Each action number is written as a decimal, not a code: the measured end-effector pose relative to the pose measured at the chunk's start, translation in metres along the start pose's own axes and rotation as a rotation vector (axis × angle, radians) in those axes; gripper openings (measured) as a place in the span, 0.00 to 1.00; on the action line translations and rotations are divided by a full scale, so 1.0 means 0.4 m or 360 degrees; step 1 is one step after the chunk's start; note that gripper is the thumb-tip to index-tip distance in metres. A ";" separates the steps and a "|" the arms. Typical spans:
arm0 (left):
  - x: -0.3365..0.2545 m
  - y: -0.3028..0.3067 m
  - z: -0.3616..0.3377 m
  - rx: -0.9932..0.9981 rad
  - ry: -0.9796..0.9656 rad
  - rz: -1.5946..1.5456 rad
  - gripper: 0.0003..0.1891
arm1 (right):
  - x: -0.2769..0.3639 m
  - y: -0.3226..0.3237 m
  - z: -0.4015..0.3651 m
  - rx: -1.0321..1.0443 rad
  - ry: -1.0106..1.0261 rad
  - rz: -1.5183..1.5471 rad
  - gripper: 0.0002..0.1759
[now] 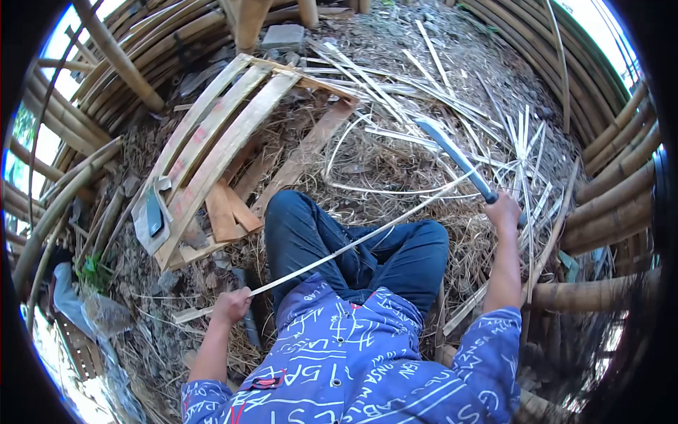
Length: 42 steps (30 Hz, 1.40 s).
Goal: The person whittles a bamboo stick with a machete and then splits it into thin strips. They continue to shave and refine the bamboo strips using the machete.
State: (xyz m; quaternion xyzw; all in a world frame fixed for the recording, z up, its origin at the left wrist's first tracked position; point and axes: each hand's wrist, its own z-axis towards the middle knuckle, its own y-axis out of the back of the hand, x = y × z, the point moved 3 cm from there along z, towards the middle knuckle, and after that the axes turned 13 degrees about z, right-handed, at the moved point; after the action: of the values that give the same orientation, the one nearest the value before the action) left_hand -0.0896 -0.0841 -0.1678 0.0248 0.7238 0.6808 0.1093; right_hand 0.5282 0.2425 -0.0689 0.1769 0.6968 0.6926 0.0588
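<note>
My left hand (232, 305) is closed around a long pale bamboo strip (339, 252) near its wide lower end. The strip runs diagonally up over my crossed legs to the right. My right hand (503, 212) grips the dark handle of a long knife (454, 150), whose blade points up and to the left. The strip's far end reaches close to the blade near the handle; whether they touch, I cannot tell. A thin curved strip (329, 165) loops on the ground beyond my knees.
A slatted wooden pallet (212, 159) leans at the left, with a phone (154, 210) on its lower end. Pale split strips (452, 99) lie scattered ahead, and a bundle (521, 159) lies at the right. Bamboo poles (614, 205) ring the spot. A grey block (282, 37) sits at the back.
</note>
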 end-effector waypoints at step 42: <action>0.114 -0.052 -0.109 0.0152 0.0526 0.0043 0.15 | 0.076 -0.069 -0.123 0.0066 0.0205 0.0149 0.13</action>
State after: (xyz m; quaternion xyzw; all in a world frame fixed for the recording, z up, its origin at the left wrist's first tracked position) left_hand -0.1401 -0.1199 -0.1920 -0.0725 0.7630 0.6420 -0.0218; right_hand 0.4793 0.2065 -0.0897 0.1655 0.7043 0.6900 -0.0223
